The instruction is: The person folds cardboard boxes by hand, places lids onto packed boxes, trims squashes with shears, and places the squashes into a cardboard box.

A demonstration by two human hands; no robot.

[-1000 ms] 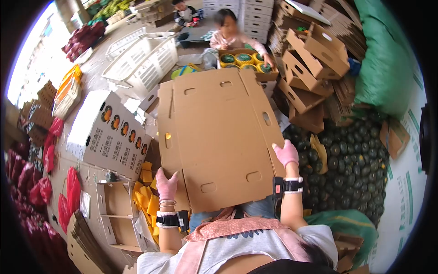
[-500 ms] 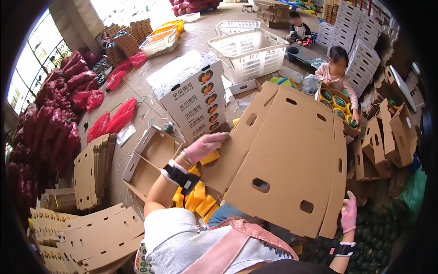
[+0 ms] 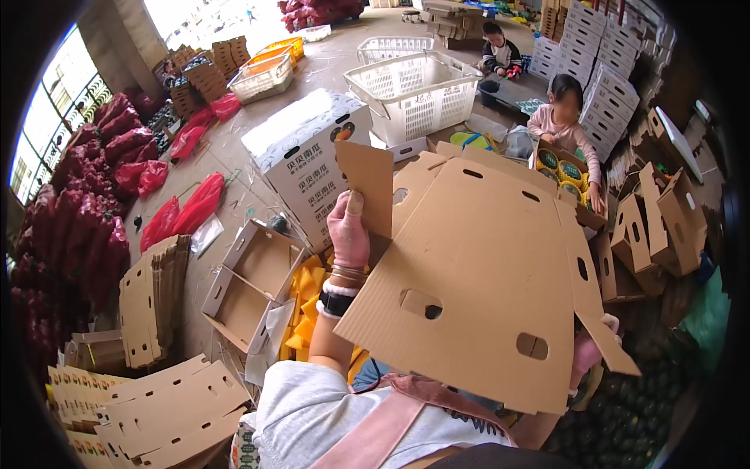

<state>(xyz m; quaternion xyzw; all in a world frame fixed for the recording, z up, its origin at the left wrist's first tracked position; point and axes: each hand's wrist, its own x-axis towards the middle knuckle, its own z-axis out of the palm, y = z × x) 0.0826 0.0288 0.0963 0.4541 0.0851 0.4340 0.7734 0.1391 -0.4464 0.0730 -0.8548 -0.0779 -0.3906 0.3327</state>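
A large flat cardboard box blank (image 3: 484, 273) with oval hand holes lies over my lap, its side flaps partly folded. My left hand (image 3: 349, 227), in a pink glove, is closed on a raised flap (image 3: 367, 184) at the blank's left side, thumb against the board. On the right, my right hand (image 3: 587, 352) is at a bent corner flap (image 3: 605, 344); the board hides most of it, and a few fingers show past the edge. Yellow foam nets (image 3: 306, 305) lie below my left wrist.
A stack of white printed boxes (image 3: 305, 172) stands ahead, near a white crate (image 3: 418, 98). At the right a person (image 3: 570, 129) reaches to a box of netted green pumpkins (image 3: 566, 172). Dark green pumpkins (image 3: 633, 414) lie at lower right. An open box tray (image 3: 254, 285) is on the left.
My left hand has closed on the left flap and lifted it upright. My right hand has moved behind the right edge, where a corner flap now bends outward.
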